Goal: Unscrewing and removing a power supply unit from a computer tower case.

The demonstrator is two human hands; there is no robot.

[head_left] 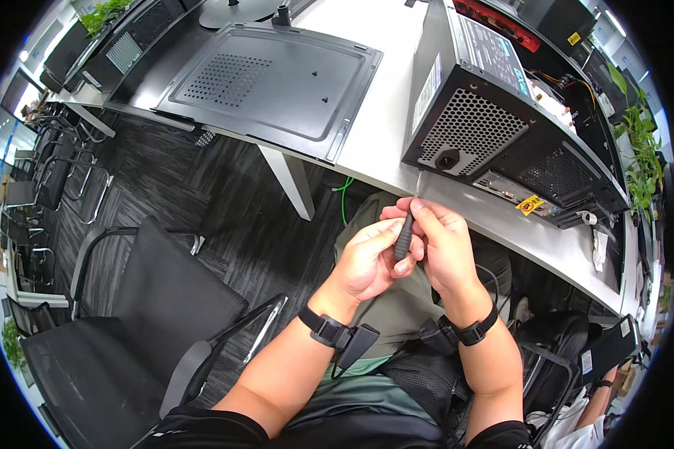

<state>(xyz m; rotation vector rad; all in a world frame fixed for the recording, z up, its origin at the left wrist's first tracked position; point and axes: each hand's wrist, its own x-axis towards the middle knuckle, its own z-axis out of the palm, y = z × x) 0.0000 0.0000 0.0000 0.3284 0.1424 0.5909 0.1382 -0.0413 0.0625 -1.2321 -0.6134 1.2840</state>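
Both hands meet around a screwdriver (404,238) with a ribbed black handle. Its thin shaft points away from me to the lower edge of a black computer case (410,146); whether the tip touches is too small to tell. My right hand (445,243) pinches the handle's upper end between thumb and fingers. From the other side, the closed fingers of my left hand (368,258) rest against the handle. The case lies on the table with its back toward me, showing a power supply (475,123) with a honeycomb grille and socket.
A black side panel (277,90) lies left of the case, overhanging the white table (367,161). Below it stand a table leg (288,179) and a green cable (344,198). A black chair (157,292) is at left. Another person's arm (595,396) shows at lower right.
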